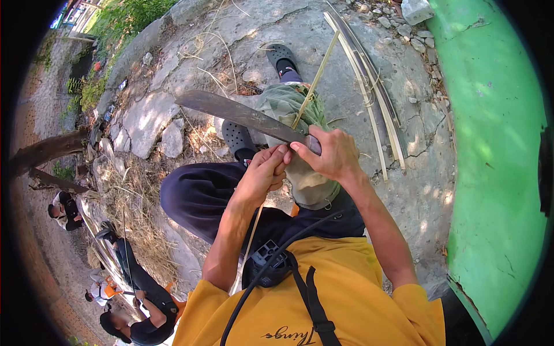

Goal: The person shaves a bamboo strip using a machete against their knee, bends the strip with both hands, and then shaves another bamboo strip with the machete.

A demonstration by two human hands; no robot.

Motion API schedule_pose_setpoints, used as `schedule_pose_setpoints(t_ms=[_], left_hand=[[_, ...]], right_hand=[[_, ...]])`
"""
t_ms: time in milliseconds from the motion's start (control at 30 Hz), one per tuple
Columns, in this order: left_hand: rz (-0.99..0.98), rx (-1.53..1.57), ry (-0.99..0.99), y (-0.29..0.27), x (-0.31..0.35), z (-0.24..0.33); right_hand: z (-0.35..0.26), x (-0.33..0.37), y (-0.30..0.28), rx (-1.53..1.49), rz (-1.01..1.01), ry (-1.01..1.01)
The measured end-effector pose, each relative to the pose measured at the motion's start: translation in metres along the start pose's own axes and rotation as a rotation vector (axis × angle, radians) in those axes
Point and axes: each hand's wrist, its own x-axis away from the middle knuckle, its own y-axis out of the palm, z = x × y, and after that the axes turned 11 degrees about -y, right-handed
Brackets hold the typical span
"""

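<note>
Here, grip: right hand (333,154) clenched knife (231,112), left hand (266,174) pinched strip (315,82).
Beneath: green cloth (279,101) lay.
Rightward: wall (490,144) stood beyond slats (394,142).

A dull, mottled metal blade (236,113) and a smooth, wood-like pale strip (315,81) contrast with a worn, matt cloth wrap (309,184). Far, matt plastic clogs (281,53) stand on rough, cracked concrete (421,196); right, a smooth painted wall (490,144) shows faint gloss; near, a yellow shirt (358,277) of matt cloth.
</note>
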Motion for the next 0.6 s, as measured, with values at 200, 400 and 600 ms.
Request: schedule_pose_setpoints(t_ms=[200,400,600], left_hand=[[0.024,0.019,-0.003,0.002,0.006,-0.001],[0.000,0.026,-0.017,-0.002,0.026,-0.008],[0.019,-0.072,-0.033,-0.006,0.013,-0.002]], right_hand=[[-0.004,0.002,0.007,0.017,0.032,-0.016],[-0.004,-0.003,0.004,-0.050,0.063,0.032],[-0.006,0.002,0.006,-0.052,0.086,0.023]])
